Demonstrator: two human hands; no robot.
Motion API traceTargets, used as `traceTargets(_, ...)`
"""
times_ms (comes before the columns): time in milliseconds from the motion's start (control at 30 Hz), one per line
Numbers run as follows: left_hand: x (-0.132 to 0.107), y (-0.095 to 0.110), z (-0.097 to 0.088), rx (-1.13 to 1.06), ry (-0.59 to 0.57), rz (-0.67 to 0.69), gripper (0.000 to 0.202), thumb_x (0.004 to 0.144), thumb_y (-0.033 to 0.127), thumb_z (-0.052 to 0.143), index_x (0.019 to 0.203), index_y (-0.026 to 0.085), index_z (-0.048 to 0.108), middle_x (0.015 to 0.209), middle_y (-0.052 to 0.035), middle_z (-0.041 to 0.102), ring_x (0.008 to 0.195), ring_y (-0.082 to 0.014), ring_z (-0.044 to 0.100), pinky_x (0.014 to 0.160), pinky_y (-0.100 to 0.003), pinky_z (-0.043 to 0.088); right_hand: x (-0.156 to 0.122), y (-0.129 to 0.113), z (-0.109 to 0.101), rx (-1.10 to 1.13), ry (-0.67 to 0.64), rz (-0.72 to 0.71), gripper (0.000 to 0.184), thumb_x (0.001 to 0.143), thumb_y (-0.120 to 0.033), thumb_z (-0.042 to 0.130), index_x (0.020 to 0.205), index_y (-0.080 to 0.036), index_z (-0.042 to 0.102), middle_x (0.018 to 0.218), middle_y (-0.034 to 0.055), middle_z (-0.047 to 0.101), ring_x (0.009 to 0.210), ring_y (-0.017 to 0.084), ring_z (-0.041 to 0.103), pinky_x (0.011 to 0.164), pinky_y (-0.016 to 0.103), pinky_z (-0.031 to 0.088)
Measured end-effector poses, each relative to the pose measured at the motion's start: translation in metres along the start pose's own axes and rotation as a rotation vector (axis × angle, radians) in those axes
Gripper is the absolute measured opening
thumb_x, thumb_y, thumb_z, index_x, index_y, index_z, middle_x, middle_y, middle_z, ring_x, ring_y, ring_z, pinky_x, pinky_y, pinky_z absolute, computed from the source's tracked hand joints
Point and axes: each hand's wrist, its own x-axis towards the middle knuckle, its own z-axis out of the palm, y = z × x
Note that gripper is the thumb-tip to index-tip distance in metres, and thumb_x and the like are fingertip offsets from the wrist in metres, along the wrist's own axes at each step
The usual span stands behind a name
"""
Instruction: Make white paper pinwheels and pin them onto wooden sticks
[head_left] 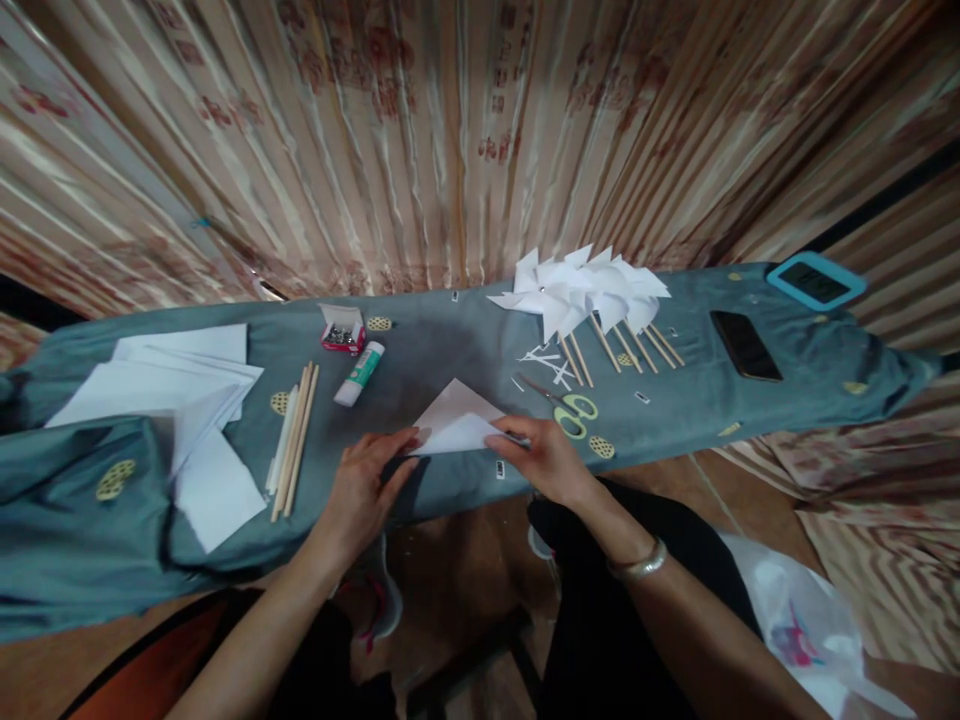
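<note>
A sheet of white paper (457,425) lies near the table's front edge, partly folded over into a triangle with its peak pointing away from me. The fingers of my left hand (371,475) are closed at its left corner. At the opposite corner my right hand (547,458) pinches the paper between thumb and fingers. Something small and dark shows beside those right fingers, too unclear to name. To the right lie green-handled scissors (574,412) and thin paper strips (551,362). A glue stick (360,373) rests beyond my left hand.
White paper pinwheels (577,290) on wooden sticks lie at the back. A phone (746,345) and a blue-framed digital clock (816,281) are far right. On the left are a small box of pins (343,330), wooden sticks (298,440) and paper sheets (157,385).
</note>
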Motion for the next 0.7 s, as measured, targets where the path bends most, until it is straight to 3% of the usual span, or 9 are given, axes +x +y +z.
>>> traceTargets(67, 0.003, -0.003, 0.001, 0.051, 0.020, 0.029, 0.031, 0.086, 0.038, 0.056, 0.109, 0.023, 0.070, 0.103, -0.0094, 0.074, 0.095, -0.0270, 0.066, 0.087, -0.042, 0.048, 0.005, 0.007, 0.004, -0.001, 0.040, 0.008, 0.017, 0.088, -0.030, 0.059, 0.091, -0.019, 0.071, 0.080, 0.0006, 0.073, 0.074, 0.017, 0.067, 0.067, 0.026, 0.049)
traceTargets(233, 0.004, -0.007, 0.003, 0.177, 0.030, 0.066, 0.031, 0.092, 0.035, 0.048, 0.110, 0.019, 0.069, 0.098, -0.0087, 0.075, 0.088, -0.0238, 0.067, 0.083, -0.040, 0.052, 0.014, 0.015, 0.010, 0.032, 0.143, 0.008, 0.032, 0.086, -0.029, 0.061, 0.116, -0.019, 0.064, 0.109, 0.0080, 0.073, 0.102, 0.024, 0.069, 0.090, 0.038, 0.052)
traceTargets(400, -0.002, -0.008, 0.004, 0.214, 0.037, 0.098, 0.033, 0.094, 0.035, 0.049, 0.116, 0.016, 0.065, 0.099, -0.0098, 0.074, 0.086, -0.0241, 0.068, 0.081, -0.040, 0.054, 0.016, 0.012, 0.011, -0.012, 0.180, -0.004, 0.036, 0.085, -0.028, 0.062, 0.119, -0.020, 0.063, 0.117, 0.0091, 0.071, 0.107, 0.025, 0.068, 0.095, 0.040, 0.053)
traceTargets(533, -0.010, 0.008, 0.007, 0.325, 0.143, 0.271, 0.040, 0.095, 0.027, 0.049, 0.133, 0.015, 0.050, 0.128, -0.0161, 0.062, 0.111, -0.0277, 0.061, 0.092, -0.044, 0.051, 0.020, 0.011, 0.013, -0.058, 0.168, -0.003, 0.033, 0.084, -0.026, 0.062, 0.116, -0.019, 0.065, 0.116, 0.0083, 0.072, 0.106, 0.025, 0.069, 0.095, 0.040, 0.054)
traceTargets(600, -0.016, 0.020, 0.015, 0.413, 0.090, 0.404, 0.047, 0.094, 0.017, 0.046, 0.141, 0.018, 0.041, 0.141, -0.0159, 0.053, 0.127, -0.0278, 0.051, 0.101, -0.046, 0.046, 0.022, 0.013, 0.015, -0.070, 0.172, -0.007, 0.032, 0.084, -0.025, 0.061, 0.116, -0.018, 0.065, 0.115, 0.0083, 0.073, 0.105, 0.025, 0.069, 0.094, 0.040, 0.054)
traceTargets(700, -0.024, 0.032, 0.031, 0.517, -0.018, 0.553, 0.052, 0.094, 0.011, 0.043, 0.145, 0.015, 0.034, 0.145, -0.0150, 0.049, 0.141, -0.0267, 0.035, 0.111, -0.047, 0.036, 0.027, 0.014, 0.017, -0.084, 0.183, -0.014, 0.033, 0.084, -0.025, 0.061, 0.115, -0.017, 0.066, 0.113, 0.0087, 0.073, 0.103, 0.024, 0.070, 0.093, 0.039, 0.055)
